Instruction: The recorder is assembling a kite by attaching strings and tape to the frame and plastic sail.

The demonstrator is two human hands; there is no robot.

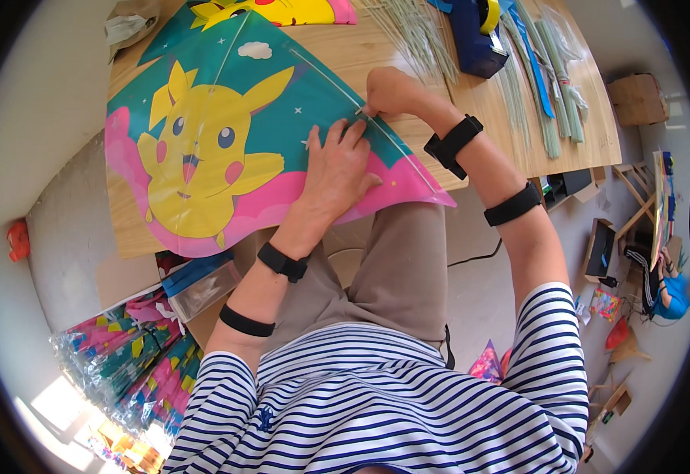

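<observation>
A kite (203, 110) lies spread over the near side of the wooden table, teal and pink with a big yellow cartoon figure. Along its right edge runs a thin white rod (325, 77). My left hand (337, 170) rests flat on the kite just left of that rod, fingers spread. At the rod, my right hand (392, 93) is closed in a pinch, its fingertips at a small white piece (360, 111) on the edge. How the piece joins the rod is too small to tell. The kite's lower right corner hangs over my lap.
Behind lies another kite (274, 12). Bundles of thin rods (416, 39) and a blue tape dispenser (475, 39) with yellow tape are at the back right. Plastic-wrapped folded kites (135, 347) lie at the lower left. A person in blue (669, 296) sits far right.
</observation>
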